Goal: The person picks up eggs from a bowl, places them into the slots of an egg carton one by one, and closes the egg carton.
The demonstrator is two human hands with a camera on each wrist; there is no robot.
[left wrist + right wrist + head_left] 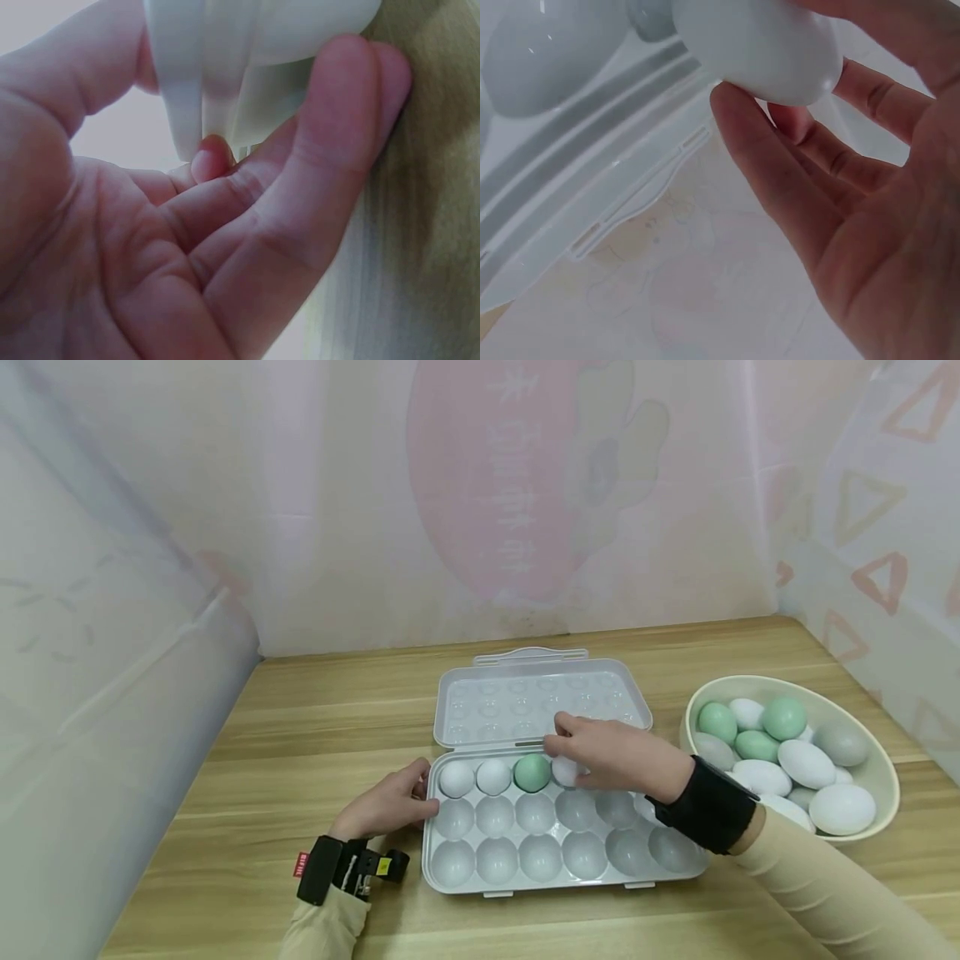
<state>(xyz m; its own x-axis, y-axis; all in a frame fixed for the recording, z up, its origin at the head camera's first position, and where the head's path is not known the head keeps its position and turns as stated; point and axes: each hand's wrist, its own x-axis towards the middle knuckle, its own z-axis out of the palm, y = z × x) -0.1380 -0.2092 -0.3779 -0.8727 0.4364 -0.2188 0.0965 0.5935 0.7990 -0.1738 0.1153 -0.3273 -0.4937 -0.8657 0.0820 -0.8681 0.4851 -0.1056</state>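
Observation:
An egg carton (562, 883) with rows of round cups lies on the wooden table, its clear lid (480, 693) folded back. Two white eggs (456, 778) and a green egg (532, 773) sit in the back row from the left. Just right of the green one, my right hand (622, 756) holds a white egg (765, 49) between thumb and fingers over the back row. My left hand (386, 802) grips the carton's left edge, with the thumb on one side of the rim and fingers (337, 112) around its underside.
A cream bowl (892, 785) heaped with white, green and greyish eggs stands to the right, near my right forearm. Printed cloth walls (337, 527) enclose the table (300, 718) at the back and sides.

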